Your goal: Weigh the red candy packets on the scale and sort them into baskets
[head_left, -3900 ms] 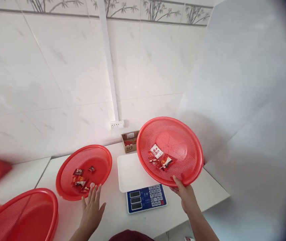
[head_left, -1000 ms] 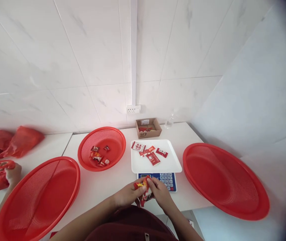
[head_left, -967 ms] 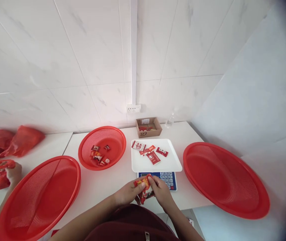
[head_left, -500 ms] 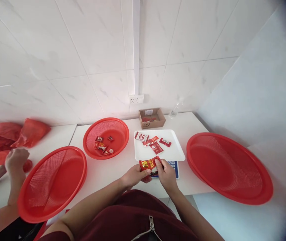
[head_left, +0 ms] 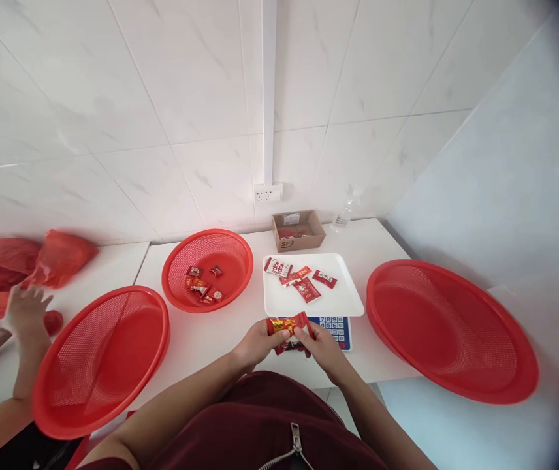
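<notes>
Both my hands grip red-and-gold snack packets (head_left: 289, 324) in front of my body, just over the near edge of the scale. My left hand (head_left: 256, 341) pinches the left side, thumb on top. My right hand (head_left: 325, 350) closes on the right side, its thumb also on the wrapper. At least one darker packet seems to lie beneath the top one; the fingers partly hide it. Beyond them, the scale's white tray (head_left: 270, 301) carries several red packets (head_left: 307, 289). The blue keypad (head_left: 335, 324) of the scale shows beside my right hand.
A red basket (head_left: 240, 287) with several small packets stands left of the scale. Other red baskets (head_left: 108, 352) (head_left: 450, 326) flank me. Behind are a cardboard box (head_left: 299, 241) and a clear bottle (head_left: 342, 217). At far left, another person's hand (head_left: 27, 310) is near red plastic bags (head_left: 66, 258).
My hands have lowered the packets slightly toward me, uncovering more of the keypad. My right thumb has moved inward along the wrapper. The other person's hand has opened its fingers.
</notes>
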The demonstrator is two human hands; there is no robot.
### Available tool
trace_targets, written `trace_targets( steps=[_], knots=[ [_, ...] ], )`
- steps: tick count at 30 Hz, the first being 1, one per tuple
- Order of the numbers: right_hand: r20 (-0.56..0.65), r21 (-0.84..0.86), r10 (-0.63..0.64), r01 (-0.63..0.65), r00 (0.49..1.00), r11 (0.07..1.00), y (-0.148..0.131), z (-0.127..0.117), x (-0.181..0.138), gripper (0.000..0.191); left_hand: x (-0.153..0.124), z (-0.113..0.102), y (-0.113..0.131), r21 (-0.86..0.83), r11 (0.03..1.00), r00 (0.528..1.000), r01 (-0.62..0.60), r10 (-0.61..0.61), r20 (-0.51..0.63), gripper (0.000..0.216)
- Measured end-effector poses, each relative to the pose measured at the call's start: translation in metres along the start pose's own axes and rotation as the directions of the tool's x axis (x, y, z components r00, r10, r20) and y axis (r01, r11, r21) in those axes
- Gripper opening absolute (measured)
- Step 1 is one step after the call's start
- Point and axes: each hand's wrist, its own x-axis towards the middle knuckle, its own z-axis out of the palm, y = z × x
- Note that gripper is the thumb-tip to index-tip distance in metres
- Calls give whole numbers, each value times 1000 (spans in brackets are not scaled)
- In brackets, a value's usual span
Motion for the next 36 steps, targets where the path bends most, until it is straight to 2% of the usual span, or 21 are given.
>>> trace_targets(
  steps=[3,7,11,15,18,20,23,26,28,30,32,36],
  knots=[
    [45,-39,-4,6,999,999,1,1,3,44,2,-3,-5,25,1000,999,4,-3,-35,44],
    [18,-146,-33,35,999,989,1,6,10,43,4,-9,-7,13,1000,993,10,-8,-116,44],
    [52,-123,-43,49,998,991,-1,11,21,42,6,-16,-5,68,997,990,45,-35,-137,45],
    [-72,-147,-28,17,997,989,4,8,40,44,6,-26,-4,140,988,975,72,-40,-218,57],
    [-187,-270,-79,25,979,962,13,-6,59,47,5,-36,-3,197,975,958,105,-46,-282,65],
    [-267,-442,-180,45,947,896,20,-20,73,44,2,-41,-3,220,966,950,135,-63,-307,65],
    [-335,-704,-296,-28,895,710,28,-39,89,43,-2,-45,-3,225,959,947,172,-99,-304,65],
    [-334,-831,-261,-152,906,535,30,-47,99,40,-6,-46,-5,229,954,951,195,-127,-283,63],
    [-331,-858,-229,-190,915,478,29,-47,102,36,-8,-46,-7,225,952,954,209,-147,-263,63],
    [-343,-856,-217,-209,914,472,29,-47,103,30,-9,-47,-10,220,950,954,222,-165,-250,65],
    [-375,-829,-193,-235,907,508,30,-48,104,26,-10,-49,-12,218,948,953,231,-176,-247,65],
    [-447,-700,-111,-270,887,661,34,-57,103,27,-13,-56,-16,200,945,943,258,-202,-264,66]
  ],
)
